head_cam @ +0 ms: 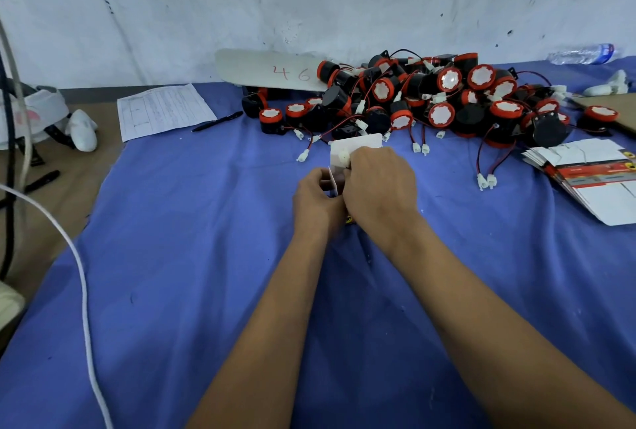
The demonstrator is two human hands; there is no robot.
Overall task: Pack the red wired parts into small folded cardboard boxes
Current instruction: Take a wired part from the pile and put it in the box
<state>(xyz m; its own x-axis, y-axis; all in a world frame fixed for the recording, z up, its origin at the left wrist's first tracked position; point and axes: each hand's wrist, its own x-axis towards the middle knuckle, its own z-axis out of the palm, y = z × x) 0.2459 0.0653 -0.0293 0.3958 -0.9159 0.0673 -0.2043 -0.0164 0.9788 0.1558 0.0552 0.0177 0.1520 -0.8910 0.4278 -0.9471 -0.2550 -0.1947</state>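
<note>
A small cardboard box (358, 146) stands between my hands at the middle of the blue cloth (206, 256), its white top flap raised. My left hand (318, 200) grips its left side, a thin side flap showing by the fingers. My right hand (378, 188) curls over the box's open top, where a white connector sits at its fingertips. The box's body is mostly hidden behind both hands. Behind it lies a heap of red and black wired parts (447, 98), with white connectors trailing toward me.
A stack of flat unfolded boxes (592, 174) lies at the right. A form sheet (161, 110) and a pen (217, 121) lie at the back left, a white board marked 46 (272, 71) leans behind, and a water bottle (581, 54) lies far right. A white cable (82, 291) crosses the left.
</note>
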